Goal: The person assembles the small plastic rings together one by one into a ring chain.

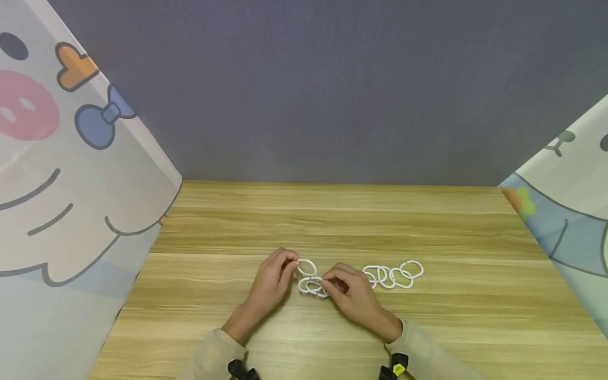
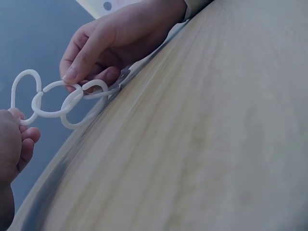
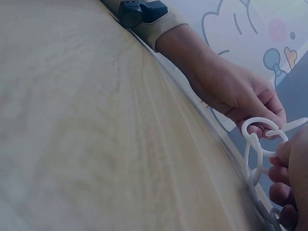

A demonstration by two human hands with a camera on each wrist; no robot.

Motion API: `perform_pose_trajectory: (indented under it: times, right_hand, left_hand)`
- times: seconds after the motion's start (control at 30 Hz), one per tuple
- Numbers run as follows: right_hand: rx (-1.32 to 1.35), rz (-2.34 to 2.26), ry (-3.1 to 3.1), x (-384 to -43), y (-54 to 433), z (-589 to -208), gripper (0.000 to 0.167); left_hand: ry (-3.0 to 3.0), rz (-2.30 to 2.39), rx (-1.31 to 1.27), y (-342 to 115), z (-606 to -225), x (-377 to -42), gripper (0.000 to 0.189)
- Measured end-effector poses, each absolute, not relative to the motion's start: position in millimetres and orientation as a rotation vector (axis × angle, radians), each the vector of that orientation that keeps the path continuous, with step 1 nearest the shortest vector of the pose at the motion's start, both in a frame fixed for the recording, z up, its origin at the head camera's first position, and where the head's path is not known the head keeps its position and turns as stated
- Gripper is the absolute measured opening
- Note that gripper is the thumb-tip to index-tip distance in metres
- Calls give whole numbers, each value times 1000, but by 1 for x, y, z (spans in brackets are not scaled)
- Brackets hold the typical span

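Note:
My left hand [image 1: 268,282] pinches a white C-shaped plastic link [image 1: 309,260] between thumb and fingertips, at the left end of the group. In the left wrist view that link [image 2: 13,94] meets a second link [image 2: 53,115], which my right hand [image 2: 115,41] pinches near its top. Seen from the head, my right hand [image 1: 353,295] bends over the links with thumb and index finger together. More interlocked white links [image 1: 304,292] hang below the pinched one. Part of the chain is hidden behind my right hand.
Right of my right hand, several joined white links [image 1: 388,285] lie on the wood-grain table [image 1: 228,221]. A grey panel [image 1: 332,95] rises behind the table. Cartoon-printed panels flank it on the left [image 1: 71,174] and right [image 1: 565,179].

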State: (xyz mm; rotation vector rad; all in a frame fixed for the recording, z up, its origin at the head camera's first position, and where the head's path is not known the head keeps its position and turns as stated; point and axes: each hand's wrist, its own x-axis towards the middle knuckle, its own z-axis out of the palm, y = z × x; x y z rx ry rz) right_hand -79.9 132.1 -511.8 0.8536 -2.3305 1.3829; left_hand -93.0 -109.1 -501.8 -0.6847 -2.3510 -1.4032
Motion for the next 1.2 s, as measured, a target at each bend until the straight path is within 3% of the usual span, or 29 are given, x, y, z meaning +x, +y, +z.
perform_pose_trajectory:
  times: [0.23,0.4,0.57,1.2]
  right_hand:
    - [844,1379,-2359,-80,132,-511,19]
    - [854,1367,-2379,-80,133,-510,18]
    - [859,1363,-2391,-79,133,-509,14]
    - [845,1373,-2373,-79,133,-512,16]
  left_hand:
    - [-2331,-1353,-773,-109,-502,-93,2]
    - [-2317,-1346,-828,-109,-501,-93,17]
    - [-2312,-1340,-892,-111,-501,-93,20]
    - [-2309,-1718,-723,-132,-502,-90,13]
